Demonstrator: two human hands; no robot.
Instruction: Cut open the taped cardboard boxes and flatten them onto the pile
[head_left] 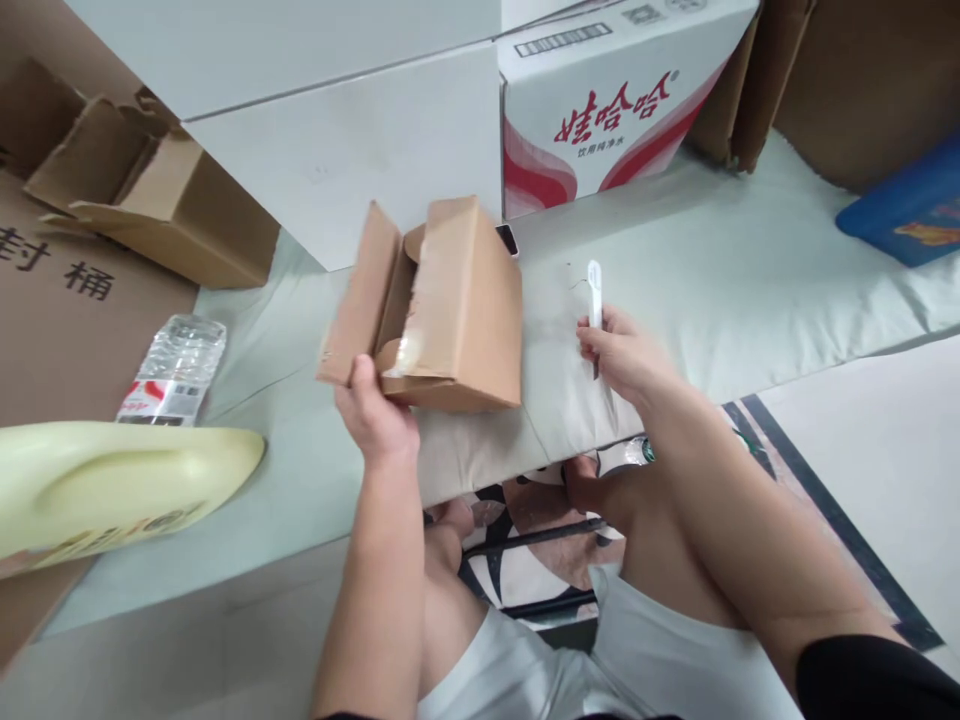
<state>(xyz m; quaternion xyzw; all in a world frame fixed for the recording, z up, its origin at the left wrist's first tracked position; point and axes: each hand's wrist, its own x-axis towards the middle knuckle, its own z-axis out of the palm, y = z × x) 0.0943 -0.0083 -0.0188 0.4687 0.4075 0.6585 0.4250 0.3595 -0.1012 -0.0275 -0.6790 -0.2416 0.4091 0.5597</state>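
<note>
A small brown cardboard box [465, 300] lies on its side on a pale green cloth [750, 280], its flaps open to the left. My left hand [375, 415] is closed on the box's lower front edge, thumb on the flap. My right hand [622, 350] sits just right of the box, fingers closed round a white plastic tool [595, 290] that points away from me. The tool's tip is off the box.
A white carton with red print [600, 90] and plain white boxes [337, 130] stand behind. An open torn brown box [150, 190] sits at far left. A crushed water bottle [176, 370] and a pale yellow jug [112, 490] lie at left. A blue item [907, 210] lies far right.
</note>
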